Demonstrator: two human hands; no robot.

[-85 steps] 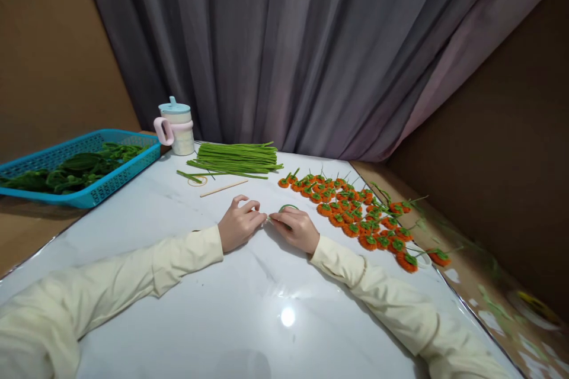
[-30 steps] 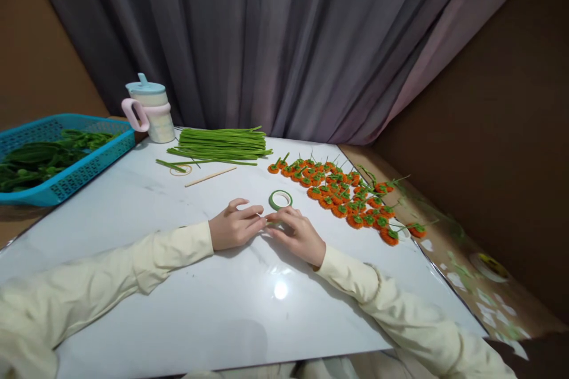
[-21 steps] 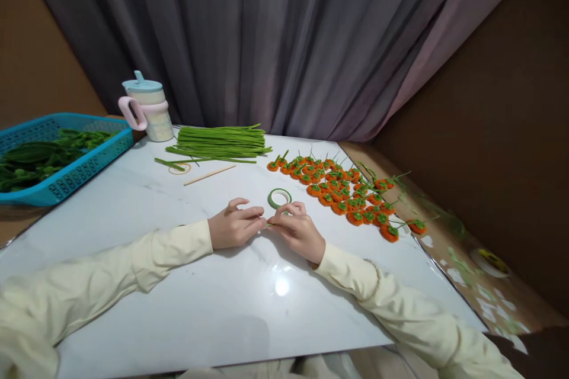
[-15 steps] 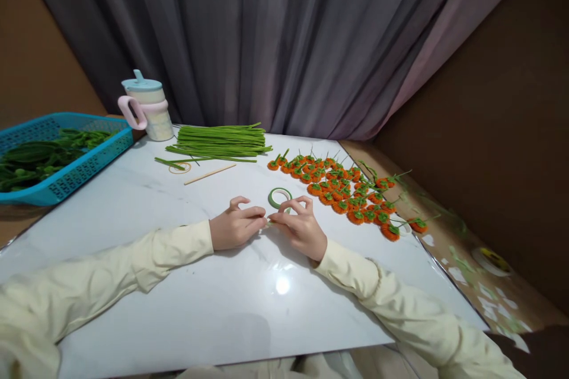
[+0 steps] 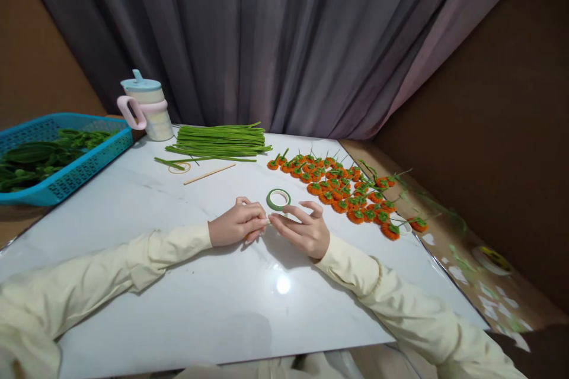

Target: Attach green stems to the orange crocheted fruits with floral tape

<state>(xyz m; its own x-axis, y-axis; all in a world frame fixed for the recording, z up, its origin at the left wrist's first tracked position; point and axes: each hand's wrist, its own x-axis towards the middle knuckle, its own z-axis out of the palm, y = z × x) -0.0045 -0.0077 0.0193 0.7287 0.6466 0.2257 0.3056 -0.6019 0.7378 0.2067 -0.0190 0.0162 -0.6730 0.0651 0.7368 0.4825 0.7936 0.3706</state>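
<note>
My left hand and my right hand rest on the white table, fingertips meeting at its middle. Both pinch something thin and small between them, too small to name. The right hand's other fingers are spread. A green tape roll lies flat just beyond the fingertips. Several orange knitted pieces with green tops lie to the right of my right hand.
A bundle of green stems and a thin wooden stick lie farther back. A mug with a pink handle stands at the back left beside a blue basket of green pieces. A grey curtain hangs behind.
The view shifted right and down at first. The hands stayed together; the left hand's fingers curled in tighter and the right hand's fingers spread out.
</note>
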